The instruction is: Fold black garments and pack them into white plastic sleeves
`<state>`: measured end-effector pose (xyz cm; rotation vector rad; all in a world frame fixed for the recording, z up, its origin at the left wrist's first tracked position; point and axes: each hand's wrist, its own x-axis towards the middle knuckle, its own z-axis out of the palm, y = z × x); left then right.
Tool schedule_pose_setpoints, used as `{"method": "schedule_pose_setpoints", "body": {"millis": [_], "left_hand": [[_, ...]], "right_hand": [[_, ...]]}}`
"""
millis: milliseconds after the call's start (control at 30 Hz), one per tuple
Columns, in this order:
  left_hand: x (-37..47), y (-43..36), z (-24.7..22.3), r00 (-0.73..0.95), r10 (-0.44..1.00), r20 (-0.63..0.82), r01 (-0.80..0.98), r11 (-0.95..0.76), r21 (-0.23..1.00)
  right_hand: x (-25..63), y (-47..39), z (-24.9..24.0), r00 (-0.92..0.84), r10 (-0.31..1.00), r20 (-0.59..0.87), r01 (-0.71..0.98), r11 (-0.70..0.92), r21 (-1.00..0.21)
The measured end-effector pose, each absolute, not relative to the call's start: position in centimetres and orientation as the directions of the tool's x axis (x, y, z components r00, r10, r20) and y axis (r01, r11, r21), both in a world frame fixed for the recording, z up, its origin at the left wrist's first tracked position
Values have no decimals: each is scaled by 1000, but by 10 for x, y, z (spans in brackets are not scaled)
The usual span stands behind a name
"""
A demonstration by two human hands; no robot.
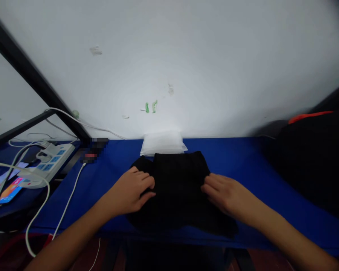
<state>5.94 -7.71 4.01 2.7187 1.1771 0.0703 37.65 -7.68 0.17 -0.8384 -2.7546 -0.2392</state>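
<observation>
A dark piece of black cloth (180,188), apparently a folded garment, lies in front of me on the blue tabletop. Its exact kind cannot be made out. My left hand (135,192) is on its left side, fingers curled and thumb a little apart, with fabric between them. At the right edge, my right hand (224,194) pinches the cloth between thumb and fingers. The lower part of the cloth spreads loosely toward the table's front edge. Just behind it lies a flat stack of white, thin plastic-like packaging (164,143), its near edge meeting the cloth.
On the left are a white power strip (52,162), white cables (70,199) and a phone with a lit screen (11,190). A large black bundle (316,158) with an orange edge stands at the right. The white wall (214,75) closes off the table's (243,154) back.
</observation>
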Motion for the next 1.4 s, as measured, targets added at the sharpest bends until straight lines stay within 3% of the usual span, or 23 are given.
{"method": "schedule_pose_setpoints", "body": {"millis": [133,233,400,467,600,733,867,1000,1167,1300,1400], "left_hand": [[59,-103,37,661,713,-233,749,-614,248],[55,-104,29,606,752,-261,794,-548,264],[43,-92,20,387,892,-235,922,-381,72],[40,-92,19,347,896,-276,937,-346,54],[41,-98,21,402,849,-343,915,-362,175],[41,-97,24,592,745,-306,787,-455,416],[41,-81,21,710,694,-115,613,-530,586],[54,-75,6,694,720,26,620,-615,486],[73,-89,-18,750,660,-53,638,-699,323],[74,-95,-23,736,672,-84,661,-687,302],[69,-93,-24,713,695,-90,684,-661,309]], "right_hand": [[370,-115,-14,-818,548,176,569,815,107],[371,-126,-21,-793,590,150,602,797,45],[388,-132,0,-707,678,202,667,734,-128],[395,-135,6,-668,709,225,686,704,-182],[403,-140,4,-658,739,146,700,671,-243],[407,-134,1,-647,763,17,730,625,-276],[398,-120,9,-637,753,165,708,656,-260],[353,-124,10,-539,776,328,706,629,-327],[296,-131,-23,-644,739,200,650,666,-366],[308,-118,-61,-430,895,123,851,447,-274],[337,-112,-78,-363,921,140,895,386,-223]]}}
